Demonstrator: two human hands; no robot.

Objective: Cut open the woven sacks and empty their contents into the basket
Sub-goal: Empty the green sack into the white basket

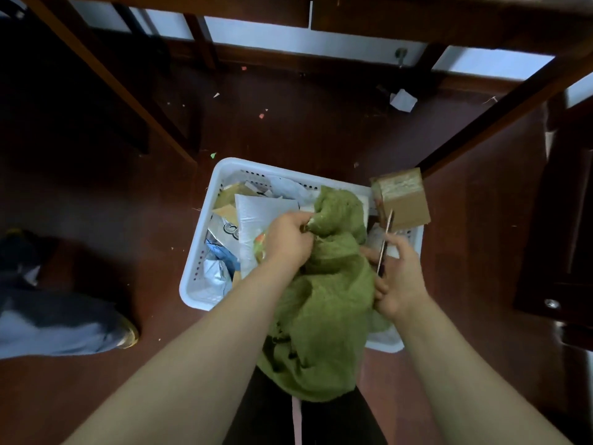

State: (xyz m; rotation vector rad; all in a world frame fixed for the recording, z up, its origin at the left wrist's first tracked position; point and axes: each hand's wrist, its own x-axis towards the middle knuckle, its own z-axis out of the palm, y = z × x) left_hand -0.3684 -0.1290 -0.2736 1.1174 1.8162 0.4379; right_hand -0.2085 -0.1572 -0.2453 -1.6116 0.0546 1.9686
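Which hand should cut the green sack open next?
Right. The right hand holds the cutter beside the sack, while the left hand grips its bunched neck above the basket.

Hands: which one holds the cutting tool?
The right hand grips the cutting tool beside the green woven sack; the left hand only pinches the sack's bunched neck.

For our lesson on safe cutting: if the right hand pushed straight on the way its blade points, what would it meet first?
Probably the cardboard box at the far right corner of the basket: the blade in the right hand aims at it, though depth is unclear.
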